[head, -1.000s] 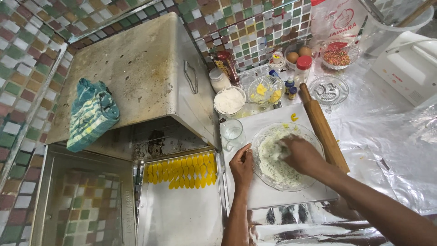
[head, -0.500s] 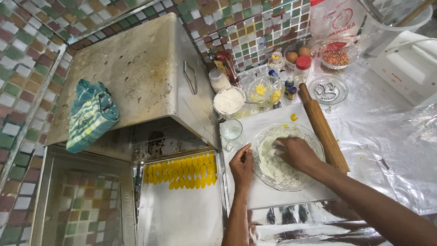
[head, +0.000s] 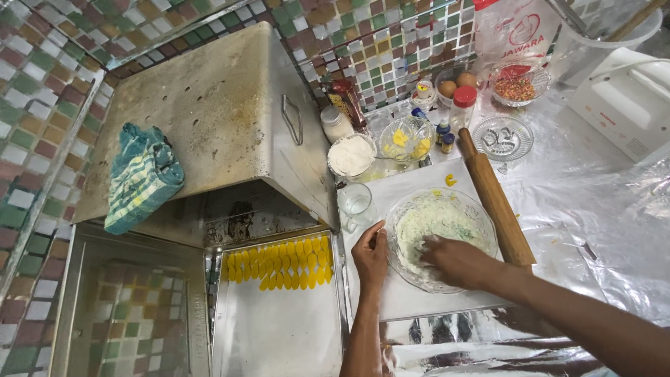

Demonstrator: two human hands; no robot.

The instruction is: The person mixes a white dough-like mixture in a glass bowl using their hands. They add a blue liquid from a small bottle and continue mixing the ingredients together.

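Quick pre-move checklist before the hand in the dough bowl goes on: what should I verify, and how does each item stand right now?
1. Left hand steadies the glass bowl at its rim: ok.
2. Right hand is inside the bowl, on the pale dough: ok.
3. Bowl sits fully on the white board: ok.
4. Rolling pin lies close beside the bowl; touching or not: cannot tell.
5. Empty glass stands near the left hand, a knock risk: not ok.
6. Dough evenly mixed: cannot tell.

Rolling pin (head: 494,200) right beside bowl (head: 481,223)
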